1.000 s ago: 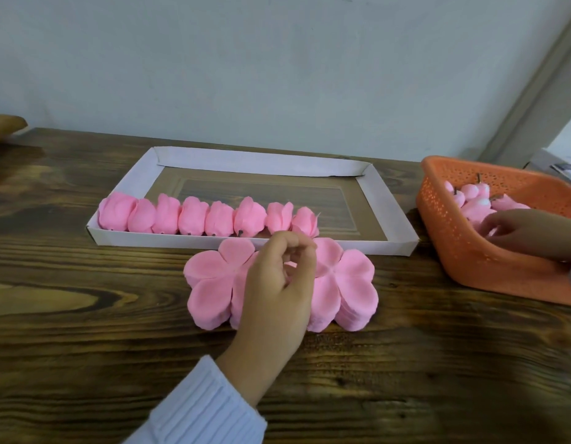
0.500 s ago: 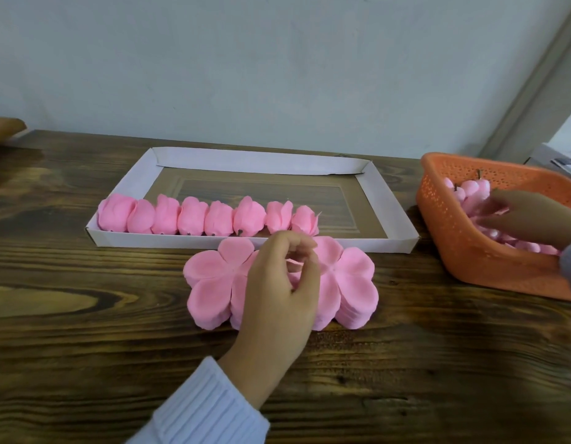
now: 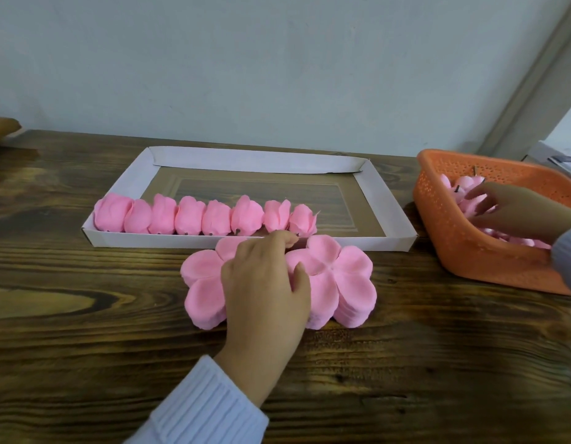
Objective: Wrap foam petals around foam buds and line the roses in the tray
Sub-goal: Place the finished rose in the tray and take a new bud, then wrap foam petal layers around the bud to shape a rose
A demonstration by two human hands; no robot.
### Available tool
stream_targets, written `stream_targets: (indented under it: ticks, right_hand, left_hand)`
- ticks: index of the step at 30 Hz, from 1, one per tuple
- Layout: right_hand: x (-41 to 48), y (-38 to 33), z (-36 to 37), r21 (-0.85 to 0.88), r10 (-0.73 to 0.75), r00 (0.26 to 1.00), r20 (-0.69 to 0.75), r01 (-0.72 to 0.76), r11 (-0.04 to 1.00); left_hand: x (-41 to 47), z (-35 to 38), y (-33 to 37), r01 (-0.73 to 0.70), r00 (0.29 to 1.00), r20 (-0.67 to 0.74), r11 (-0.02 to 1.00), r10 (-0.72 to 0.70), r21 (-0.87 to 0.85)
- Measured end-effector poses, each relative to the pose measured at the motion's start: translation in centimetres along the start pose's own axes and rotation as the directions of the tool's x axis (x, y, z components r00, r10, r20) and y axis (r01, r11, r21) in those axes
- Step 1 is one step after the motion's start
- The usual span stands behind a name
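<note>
- The left hand (image 3: 265, 283) lies on two stacks of pink foam petals (image 3: 348, 283), fingers loosely bent and thumb spread wide onto the stack on its right.
- The right hand (image 3: 517, 213) reaches into an orange basket (image 3: 453, 248), its fingers among the foam buds (image 3: 463, 182); I cannot tell whether it grips one.
- Just beyond the left fingertips, eight roses (image 3: 188, 216) stand in a row along the near wall of the white tray (image 3: 255, 161).
- The tray, petals and basket all sit on the wooden counter (image 3: 85, 347).
</note>
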State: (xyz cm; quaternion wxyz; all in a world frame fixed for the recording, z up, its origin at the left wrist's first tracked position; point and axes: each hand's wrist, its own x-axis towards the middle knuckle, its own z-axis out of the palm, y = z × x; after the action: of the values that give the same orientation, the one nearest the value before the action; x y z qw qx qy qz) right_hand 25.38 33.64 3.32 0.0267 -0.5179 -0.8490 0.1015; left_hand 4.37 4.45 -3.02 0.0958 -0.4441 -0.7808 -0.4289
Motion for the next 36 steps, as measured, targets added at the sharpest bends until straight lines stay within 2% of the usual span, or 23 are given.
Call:
stream_targets:
  ticks: [4,7,12,16,18,20,21,23,25,27,28,30,31,32,34,36]
  right_hand:
    - [0.3,0.3,0.3,-0.071,-0.002,0.999,0.046,0.006,0.997]
    - [0.1,0.2,0.2,-0.096,-0.016,0.997,0.079,0.024,0.995]
    - [-0.5,0.1,0.1,0.040,-0.030,0.998,0.050,0.028,0.999]
    - [-1.1,-0.5,-0.2,-0.037,-0.054,0.996,0.066,0.057,0.998]
    - [-1.2,-0.9,-0.3,-0.108,-0.050,0.998,-0.031,0.046,0.993]
    - [-1.3,-1.6,-0.5,-0.132,-0.057,0.967,-0.250,0.025,0.991]
    - [-1.6,-2.0,-0.5,-0.097,-0.081,0.921,-0.380,0.047,0.994]
    - [-3.0,-3.6,-0.6,0.037,-0.136,0.808,-0.573,0.191,0.981]
    - [-5.0,-5.6,-0.4,0.204,-0.146,0.777,-0.613,0.334,0.920]
    - [-6.8,-7.8,0.2,0.458,-0.092,0.825,-0.557,0.398,0.795]
    - [-7.5,-8.9,0.7,0.637,-0.048,0.861,-0.506,0.411,0.653]
    - [-8.7,-10.9,2.2,0.920,-0.035,0.941,-0.337,0.337,0.200]
    - [-9.1,-11.7,3.3,0.969,-0.086,0.965,-0.248,0.248,-0.004]
    - [-9.4,-12.4,4.4,0.980,-0.142,0.976,-0.168,0.149,-0.135]
    - [-9.9,-13.2,6.5,0.967,-0.204,0.978,-0.047,-0.007,-0.256]
    - [-10.1,-13.5,8.0,0.955,-0.234,0.972,-0.008,-0.062,-0.291]
  left_hand:
    - [0.2,-0.1,-0.2,0.027,0.997,0.076,0.995,-0.034,0.098]
    - [0.3,0.0,-0.3,0.036,0.995,0.082,0.991,-0.047,0.129]
    - [0.2,0.2,-0.5,0.052,0.990,0.120,0.974,-0.080,0.219]
    - [0.3,0.2,-0.6,0.053,0.982,0.166,0.971,-0.093,0.234]
    - [0.3,0.1,-0.6,0.051,0.983,0.162,0.975,-0.087,0.214]
    - [0.3,0.1,-0.7,0.045,0.985,0.154,0.979,-0.077,0.200]
    - [0.3,0.1,-0.7,0.041,0.985,0.154,0.980,-0.072,0.196]
    - [0.3,0.1,-0.7,0.034,0.985,0.157,0.981,-0.065,0.193]
    - [0.2,0.1,-0.7,0.030,0.986,0.153,0.983,-0.059,0.183]
    - [0.2,0.2,-0.7,0.033,0.988,0.140,0.984,-0.058,0.173]
    - [0.2,0.2,-0.7,0.036,0.989,0.134,0.985,-0.059,0.170]
    - [0.3,0.3,-0.7,0.040,0.991,0.123,0.986,-0.061,0.162]
    - [0.3,0.3,-0.6,0.042,0.991,0.118,0.987,-0.061,0.158]
    - [0.3,0.3,-0.6,0.042,0.991,0.115,0.986,-0.060,0.159]
    - [0.2,0.3,-0.6,0.040,0.989,0.132,0.981,-0.067,0.192]
    - [0.3,0.3,-0.7,0.047,0.983,0.162,0.969,-0.088,0.243]
